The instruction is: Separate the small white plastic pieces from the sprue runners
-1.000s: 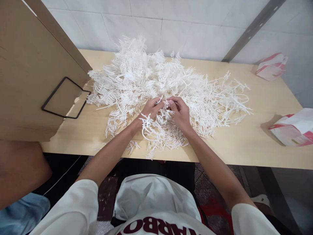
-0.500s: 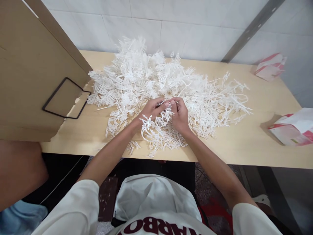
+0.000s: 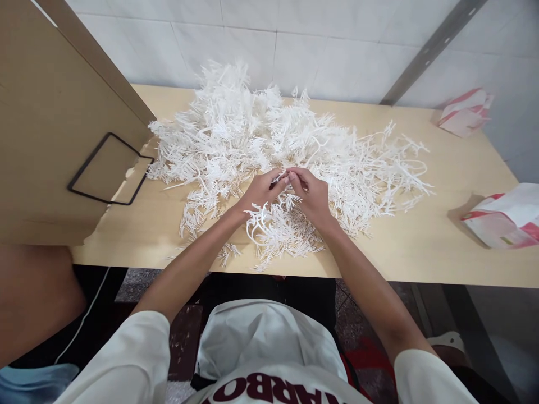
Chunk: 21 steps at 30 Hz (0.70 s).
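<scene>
A large heap of white branched plastic sprigs (image 3: 236, 129) covers the middle of the table. At its front edge my left hand (image 3: 265, 189) and my right hand (image 3: 309, 191) meet, fingertips pinched together on a white plastic sprig (image 3: 278, 178). Most of that sprig is hidden by my fingers. Beside my left wrist lies a curved white strip with short branches (image 3: 257, 224). Smaller loose pieces (image 3: 290, 230) are spread on the table between my forearms.
To the left stands a cardboard panel (image 3: 54, 123) with a black wire frame (image 3: 110, 168) against it. Two red-and-white paper bags, one at the back right (image 3: 465, 112) and one nearer (image 3: 505, 219), rest on the wooden table (image 3: 421, 241). Another person's arm (image 3: 37, 297) shows at lower left.
My fingers have shifted slightly around the sprig, and my right hand has turned inward, covering more of it. The other person's arm at the left has moved a little.
</scene>
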Available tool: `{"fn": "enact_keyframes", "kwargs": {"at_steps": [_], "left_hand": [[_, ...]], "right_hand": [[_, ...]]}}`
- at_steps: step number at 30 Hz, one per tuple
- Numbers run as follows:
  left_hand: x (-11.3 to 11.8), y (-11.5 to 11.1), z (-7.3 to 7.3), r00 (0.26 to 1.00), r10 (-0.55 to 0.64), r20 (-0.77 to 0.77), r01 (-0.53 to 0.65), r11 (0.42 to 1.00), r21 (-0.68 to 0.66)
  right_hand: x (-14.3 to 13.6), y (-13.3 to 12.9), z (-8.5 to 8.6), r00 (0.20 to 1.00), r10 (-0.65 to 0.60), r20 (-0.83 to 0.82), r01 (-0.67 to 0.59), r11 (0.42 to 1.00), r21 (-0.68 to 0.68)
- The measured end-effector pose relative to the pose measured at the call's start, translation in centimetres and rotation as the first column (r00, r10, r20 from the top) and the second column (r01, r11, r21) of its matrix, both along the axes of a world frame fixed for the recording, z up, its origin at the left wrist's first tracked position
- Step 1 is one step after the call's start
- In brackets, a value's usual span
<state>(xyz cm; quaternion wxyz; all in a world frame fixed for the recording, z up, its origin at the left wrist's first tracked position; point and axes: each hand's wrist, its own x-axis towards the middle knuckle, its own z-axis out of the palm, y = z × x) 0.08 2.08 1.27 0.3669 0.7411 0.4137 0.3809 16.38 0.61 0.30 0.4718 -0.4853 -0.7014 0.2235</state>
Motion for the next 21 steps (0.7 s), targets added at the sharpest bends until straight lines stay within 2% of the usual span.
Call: {"fn": "enact_keyframes", "kwargs": {"at_steps": [3,5,10,14,17,19,21], "left_hand": [[-0.1,0.1,-0.1,0.995,0.021,-0.098,-0.014,0.997,0.073],[-0.3,0.1,0.0,0.997,-0.006,-0.082,0.013,0.997,0.079],[-0.8,0.0,0.8,0.982,-0.117,0.148,0.128,0.990,-0.063],[-0.9,-0.2,1.2,0.955,-0.111,0.275,0.171,0.964,-0.205],[-0.8,-0.1,1.0,0.934,-0.133,0.330,0.215,0.950,-0.228],[-0.7,0.2,0.7,0.928,-0.105,0.358,0.189,0.959,-0.211],[-0.5,0.5,0.4,0.929,-0.018,0.369,0.104,0.971,-0.215]], "right_hand": [[0.2,0.0,-0.2,0.985,-0.036,0.167,0.024,0.997,0.071],[0.1,-0.2,-0.2,0.984,-0.052,0.173,0.042,0.997,0.057],[-0.6,-0.6,0.3,0.998,-0.059,-0.006,0.059,0.998,0.003],[-1.2,-0.8,0.7,0.986,-0.008,-0.164,0.004,1.000,-0.027],[-1.1,-0.2,0.4,0.944,0.010,-0.331,-0.034,0.997,-0.068],[-0.6,0.4,0.2,0.888,0.004,-0.460,-0.057,0.993,-0.100],[0.1,1.0,0.0,0.856,0.004,-0.517,-0.085,0.987,-0.133]]}}
